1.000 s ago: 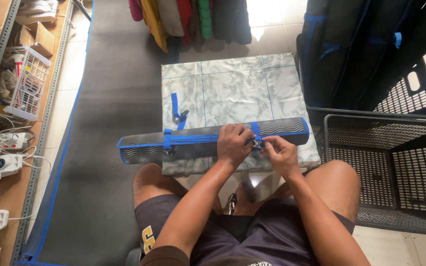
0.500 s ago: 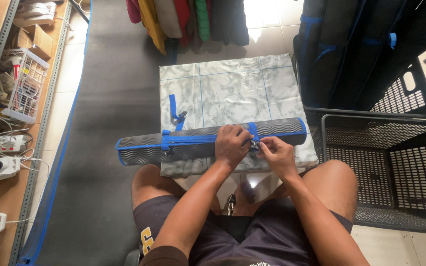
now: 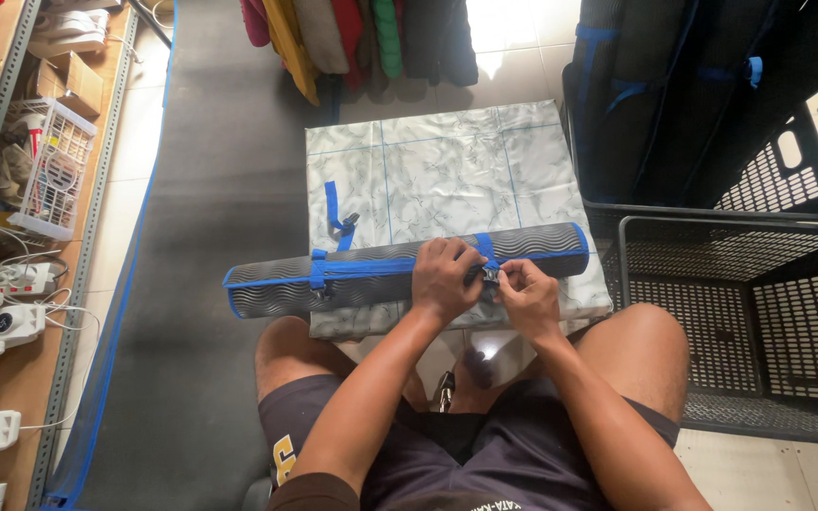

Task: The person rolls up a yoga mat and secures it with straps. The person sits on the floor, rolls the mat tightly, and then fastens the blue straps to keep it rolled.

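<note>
- We see a rolled dark grey mat with blue edging point(image 3: 400, 270) lying crosswise on a low marble-patterned table point(image 3: 447, 161), its left end overhanging the table edge.
- Our left hand point(image 3: 445, 277) is curled over the roll, fingers pressing it down.
- Our right hand point(image 3: 525, 295) pinches a small dark buckle point(image 3: 491, 275) on a blue strap point(image 3: 486, 250) that wraps the roll.
- A second blue strap point(image 3: 318, 270) circles the roll near its left end.
- A black mesh crate point(image 3: 750, 322) stands just right of the table.
</note>
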